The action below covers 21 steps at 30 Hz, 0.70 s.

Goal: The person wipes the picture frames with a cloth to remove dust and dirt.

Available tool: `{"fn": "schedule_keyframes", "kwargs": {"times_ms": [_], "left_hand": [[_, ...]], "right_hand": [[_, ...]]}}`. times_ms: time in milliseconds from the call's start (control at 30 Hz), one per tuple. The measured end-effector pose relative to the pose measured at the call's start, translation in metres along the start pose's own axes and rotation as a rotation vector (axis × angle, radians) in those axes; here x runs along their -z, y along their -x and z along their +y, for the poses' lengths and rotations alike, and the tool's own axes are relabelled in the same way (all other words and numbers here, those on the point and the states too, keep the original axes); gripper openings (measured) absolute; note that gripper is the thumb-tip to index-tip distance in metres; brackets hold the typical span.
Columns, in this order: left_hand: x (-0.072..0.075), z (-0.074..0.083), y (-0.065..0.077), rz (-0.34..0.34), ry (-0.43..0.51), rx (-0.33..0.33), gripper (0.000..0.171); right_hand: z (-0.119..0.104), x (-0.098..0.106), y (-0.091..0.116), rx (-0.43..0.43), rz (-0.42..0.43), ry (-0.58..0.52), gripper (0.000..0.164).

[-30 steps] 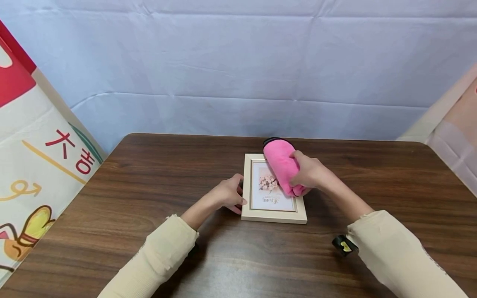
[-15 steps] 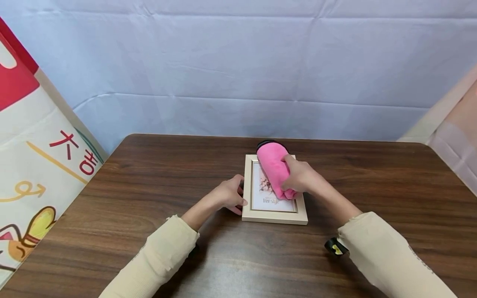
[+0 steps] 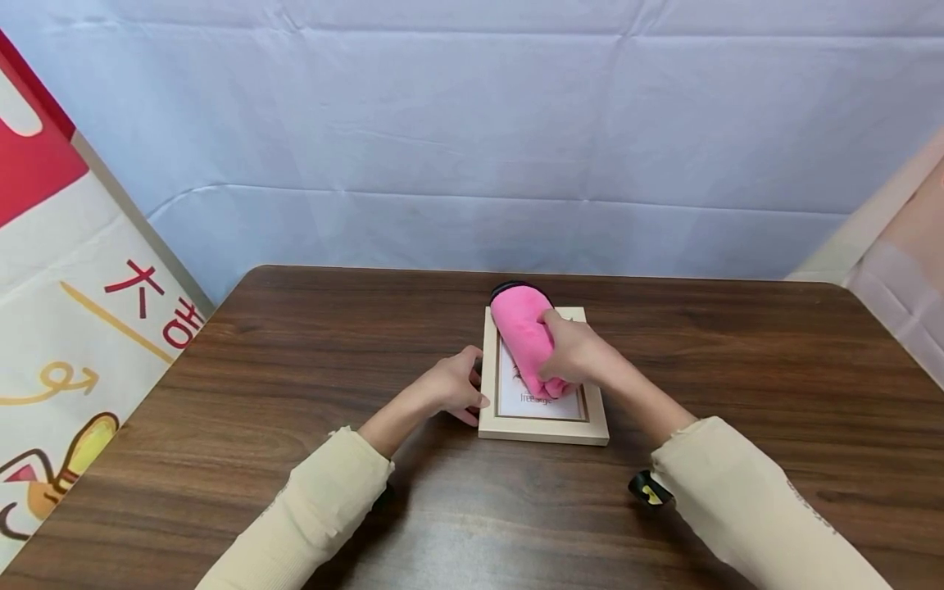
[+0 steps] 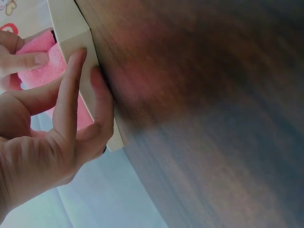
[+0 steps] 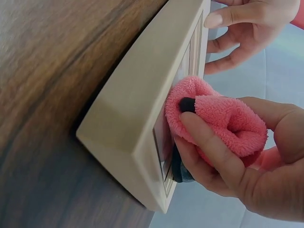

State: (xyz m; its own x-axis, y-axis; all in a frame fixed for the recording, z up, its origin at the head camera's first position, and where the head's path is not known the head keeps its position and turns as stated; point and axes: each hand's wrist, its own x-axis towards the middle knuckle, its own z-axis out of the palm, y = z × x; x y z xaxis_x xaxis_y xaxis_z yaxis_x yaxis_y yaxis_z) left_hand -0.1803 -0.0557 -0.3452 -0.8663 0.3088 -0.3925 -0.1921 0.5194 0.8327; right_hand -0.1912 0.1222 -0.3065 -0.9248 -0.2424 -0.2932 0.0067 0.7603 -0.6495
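Note:
A cream picture frame (image 3: 542, 431) lies face up on the wooden table, with a blossom print and lettering behind its pane. My left hand (image 3: 451, 385) is at its left side; in the left wrist view two fingertips press against the frame's side wall (image 4: 76, 42). My right hand (image 3: 578, 351) grips a rolled-up pink fluffy cloth (image 3: 522, 328) with black edging, its fingers and thumb curled around it. The cloth rests over the upper left part of the frame and hides most of the print. The right wrist view shows the cloth's coiled end (image 5: 223, 118) close against the pane.
The dark wood table (image 3: 332, 328) extends around the frame on all sides. A pale cloth backdrop (image 3: 472, 123) hangs behind its far edge. At the left hangs a printed sheet (image 3: 52, 287) with red characters and drawings. Each forearm wears a cream sleeve (image 3: 332, 483).
My right hand has slid the pink cloth leftward across the frame, from its right side to its upper left. The left hand and the frame have stayed nearly in place.

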Motion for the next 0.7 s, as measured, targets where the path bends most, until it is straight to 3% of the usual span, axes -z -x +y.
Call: {"fn": "schedule_keyframes", "kwargs": {"times_ms": [700], "left_hand": [[0.0000, 0.0006, -0.0002, 0.004, -0.021, 0.005, 0.059]], "right_hand": [[-0.0067, -0.0048, 0.0002, -0.001, -0.001, 0.005, 0.072]]}}
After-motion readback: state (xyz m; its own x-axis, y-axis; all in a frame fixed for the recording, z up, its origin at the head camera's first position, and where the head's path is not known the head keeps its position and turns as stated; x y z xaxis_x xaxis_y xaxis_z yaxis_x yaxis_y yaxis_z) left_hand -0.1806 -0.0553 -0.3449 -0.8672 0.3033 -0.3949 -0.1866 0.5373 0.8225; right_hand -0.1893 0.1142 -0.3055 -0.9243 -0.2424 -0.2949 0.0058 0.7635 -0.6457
